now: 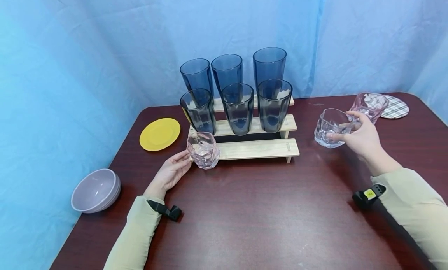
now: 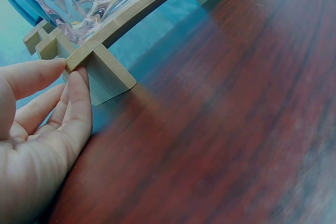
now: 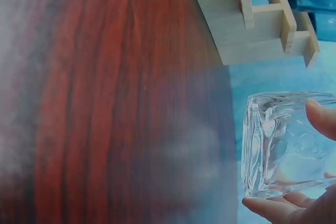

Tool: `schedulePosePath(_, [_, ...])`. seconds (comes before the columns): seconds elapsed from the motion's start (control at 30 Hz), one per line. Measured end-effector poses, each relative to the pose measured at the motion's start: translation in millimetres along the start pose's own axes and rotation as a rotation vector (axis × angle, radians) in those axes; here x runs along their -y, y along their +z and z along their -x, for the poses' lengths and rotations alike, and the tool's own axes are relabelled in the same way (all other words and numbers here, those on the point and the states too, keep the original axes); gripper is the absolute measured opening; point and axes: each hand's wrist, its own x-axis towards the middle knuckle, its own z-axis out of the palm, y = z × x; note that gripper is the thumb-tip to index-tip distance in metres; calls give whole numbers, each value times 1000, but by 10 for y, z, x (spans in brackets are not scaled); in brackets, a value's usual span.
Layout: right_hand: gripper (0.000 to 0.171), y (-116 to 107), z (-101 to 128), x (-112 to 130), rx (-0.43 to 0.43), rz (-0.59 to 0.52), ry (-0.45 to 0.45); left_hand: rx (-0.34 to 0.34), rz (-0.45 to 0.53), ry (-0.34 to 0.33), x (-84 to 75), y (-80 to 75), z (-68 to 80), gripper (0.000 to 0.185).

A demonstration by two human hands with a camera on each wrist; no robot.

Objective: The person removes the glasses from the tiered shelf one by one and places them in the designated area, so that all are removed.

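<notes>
My left hand (image 1: 174, 169) pinches the left end of the lowest step of a tiered wooden rack (image 1: 259, 148). Its thumb and forefinger meet at that step's corner (image 2: 79, 59) in the left wrist view. A pinkish faceted glass (image 1: 203, 151) stands upright on the step, just beside those fingers. Over at the right, my right hand (image 1: 364, 135) grips a clear faceted glass (image 1: 329, 130) by its side, thumb and fingers around it. In the right wrist view this clear glass (image 3: 273, 145) appears close by, the rack's end beyond it.
Several tall blue glasses (image 1: 238, 106) fill the two upper steps. Behind my right hand are another pink glass (image 1: 372, 102) and a checked round mat (image 1: 397, 107). A yellow plate (image 1: 160, 134) and stacked lilac bowls (image 1: 96, 190) lie at the left. Blue curtains (image 1: 140, 40) hang behind the table.
</notes>
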Motion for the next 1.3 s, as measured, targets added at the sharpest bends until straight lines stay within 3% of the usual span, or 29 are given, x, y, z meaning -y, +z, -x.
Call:
schedulePosePath(0.2, [93, 26, -85, -38, -23, 65, 63, -3, -3, 4, 1, 0, -2, 57])
schedulePosePath(0.6, [94, 52, -154, -108, -6, 71, 89, 21, -22, 5, 34, -18, 39, 57])
schedulePosePath(1.17, [94, 68, -268, -138, -67, 114, 45, -9, -13, -3, -5, 11, 18, 57])
schedulePosePath(1.3, [94, 53, -259, -158, -47, 120, 23, -4, -8, 3, 0, 0, 22, 58])
